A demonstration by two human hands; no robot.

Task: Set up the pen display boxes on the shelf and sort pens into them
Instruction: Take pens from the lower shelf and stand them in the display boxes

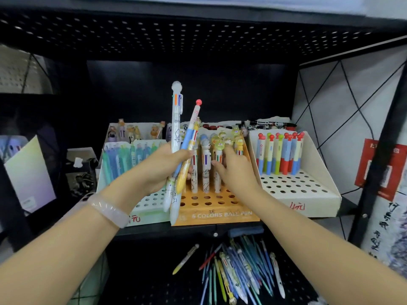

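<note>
Orange cardboard, holes in rows, print on the front lip partly legible as "6 COLORS BALL PEN": middle display box (pixel 217 202) at centre of the black shelf (pixel 154 231). Rear rows filled with upright figure-topped pens (pixel 218 155), lower barrels masked by the right hand (pixel 236 170); fingers loosely spread over the pen tops, whether pinching one not discernible. Left hand (pixel 158 170) at 9 o'clock of that box, fingers wrapped round a bundle of multicolour pens: a tall white pen (pixel 176 119) upright, a blue-and-yellow pen with red knob (pixel 190 139) leaning toward 1 o'clock, further barrels below the palm hard to count. Pale bangle (pixel 108 211) on the left wrist. White box with teal pens (pixel 123 159) at 9 o'clock, front half covered by the left forearm. White box with red-capped pens (pixel 279 155) at 3 o'clock, front holes bare, handwritten red price partly cut by the right forearm. Back-row boxes mostly hidden. Loose heap of pens (pixel 237 274) on the lower shelf at 6 o'clock, blurred. Red sign (pixel 383 168) at 3 o'clock behind the shelf post, unreadable.
</note>
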